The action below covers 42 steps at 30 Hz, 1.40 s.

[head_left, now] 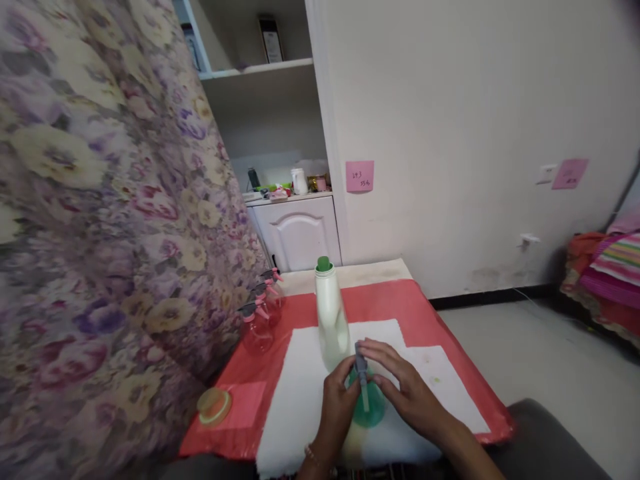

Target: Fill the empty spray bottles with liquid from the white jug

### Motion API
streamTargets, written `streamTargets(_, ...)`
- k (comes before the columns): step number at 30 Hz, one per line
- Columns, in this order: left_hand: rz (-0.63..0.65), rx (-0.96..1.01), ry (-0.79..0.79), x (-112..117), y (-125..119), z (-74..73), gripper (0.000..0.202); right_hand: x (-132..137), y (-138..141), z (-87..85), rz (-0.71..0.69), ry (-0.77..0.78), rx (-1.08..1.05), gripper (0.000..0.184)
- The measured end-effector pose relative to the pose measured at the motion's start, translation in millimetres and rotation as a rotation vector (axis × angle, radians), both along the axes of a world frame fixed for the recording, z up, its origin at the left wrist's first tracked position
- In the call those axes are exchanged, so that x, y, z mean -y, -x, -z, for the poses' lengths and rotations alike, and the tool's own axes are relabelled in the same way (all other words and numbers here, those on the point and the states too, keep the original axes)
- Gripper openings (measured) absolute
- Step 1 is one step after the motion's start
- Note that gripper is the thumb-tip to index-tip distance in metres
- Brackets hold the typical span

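Note:
A green spray bottle (369, 408) with a grey trigger head (361, 371) stands on a white cloth (300, 400). My left hand (338, 402) is wrapped round the bottle's left side. My right hand (400, 383) rests on the grey head from the right, fingers curled over its top. Just behind them stands a tall white bottle (331, 319) with a green cap.
The cloth lies on a red-covered table (440, 313). Two pink spray bottles (263, 320) stand at the table's left edge beside a flowered curtain (100, 233). A round orange-and-green lid (214, 405) lies at front left. White cabinet and wall behind; bedding at far right.

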<state>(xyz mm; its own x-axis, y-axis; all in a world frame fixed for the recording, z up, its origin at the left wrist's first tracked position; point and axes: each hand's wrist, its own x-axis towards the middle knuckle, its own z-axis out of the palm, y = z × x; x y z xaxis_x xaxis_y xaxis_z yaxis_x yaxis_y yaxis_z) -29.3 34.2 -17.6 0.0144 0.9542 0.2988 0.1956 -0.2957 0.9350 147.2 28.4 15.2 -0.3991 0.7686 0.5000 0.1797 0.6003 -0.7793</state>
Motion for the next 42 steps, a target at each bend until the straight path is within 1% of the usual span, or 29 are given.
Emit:
streamTargets(1, 0.006, -0.001, -0.020, -1.1, 1.2, 3.2, 0.033, -1.2, 2.5, -5.2, -0.030, 0.000, 0.031, 0.041)
streamTargets(3, 0.016, 0.005, -0.041, -3.5, 3.2, 9.3, 0.037, -3.5, 6.9, -6.8, -0.051, 0.008, 0.068, 0.043)
streamTargets(7, -0.010, 0.027, -0.047, -7.4, 3.0, 18.5, 0.035, -7.1, 11.3, 5.6, -0.025, -0.013, 0.047, 0.043)
streamTargets(10, -0.042, 0.048, -0.054, -9.2, 0.4, 24.1, 0.032, -8.7, 13.0, 10.1, 0.004, -0.047, 0.051, 0.043)
streamTargets(14, -0.052, 0.065, -0.058, -9.0, -2.1, 30.8, 0.028, -9.8, 16.4, 8.5, 0.047, -0.081, 0.098, 0.044)
streamTargets(17, -0.049, 0.071, -0.060, -8.4, -2.4, 34.6, 0.028, -10.4, 17.6, 15.6, 0.131, -0.098, 0.086, 0.044)
streamTargets(19, -0.050, 0.072, -0.060, -8.9, -2.0, 36.5, 0.029, -10.5, 17.8, 26.3, 0.243, -0.042, 0.017, 0.044)
streamTargets(21, -0.053, 0.071, -0.060, -10.1, -1.5, 37.9, 0.029, -10.0, 19.2, 38.4, 0.341, 0.064, -0.072, 0.041)
streamTargets(22, -0.052, 0.070, -0.061, -10.6, -1.3, 38.3, 0.029, -9.5, 20.9, 43.5, 0.357, 0.114, -0.103, 0.038)
streamTargets(24, -0.045, 0.066, -0.066, -11.3, -1.1, 38.3, 0.032, -8.2, 26.7, 50.0, 0.343, 0.172, -0.137, 0.030)
streamTargets(26, -0.030, 0.059, -0.075, -10.9, -0.7, 37.2, 0.035, -7.3, 34.9, 51.1, 0.324, 0.175, -0.166, 0.029)
streamTargets(29, 0.013, 0.039, -0.086, -7.6, 3.3, 36.6, 0.038, -7.8, 46.1, 48.1, 0.330, 0.163, -0.237, 0.028)
streamTargets(33, 0.120, -0.096, -0.106, 1.2, 22.0, 37.7, 0.049, -10.7, 50.6, 47.4, 0.323, 0.152, -0.266, 0.021)
streamTargets(34, 0.113, -0.135, -0.104, 3.9, 27.9, 35.8, 0.049, -11.4, 50.2, 48.2, 0.320, 0.150, -0.263, 0.021)
streamTargets(35, 0.081, -0.163, -0.096, 6.6, 33.4, 31.8, 0.047, -11.9, 49.7, 49.2, 0.316, 0.150, -0.256, 0.021)
streamTargets(36, 0.027, -0.178, -0.090, 9.0, 37.8, 25.4, 0.044, -12.4, 49.2, 50.3, 0.313, 0.152, -0.246, 0.021)
streamTargets(37, -0.033, -0.183, -0.090, 10.9, 40.6, 16.7, 0.041, -12.7, 48.9, 51.3, 0.311, 0.154, -0.233, 0.022)
streamTargets(38, -0.066, -0.201, -0.113, 12.1, 41.8, 6.1, 0.040, -13.1, 48.7, 52.3, 0.314, 0.154, -0.221, 0.022)
streamTargets(39, -0.068, -0.233, -0.152, 12.5, 41.2, -5.3, 0.039, -13.4, 48.7, 53.3, 0.315, 0.150, -0.212, 0.022)
streamTargets(40, -0.036, -0.278, -0.205, 11.9, 39.3, -16.6, 0.040, -13.8, 48.8, 54.1, 0.316, 0.144, -0.208, 0.021)
streamTargets(42, 0.070, -0.400, -0.345, 8.2, 33.3, -34.1, 0.044, -14.7, 49.5, 55.8, 0.314, 0.128, -0.217, 0.019)
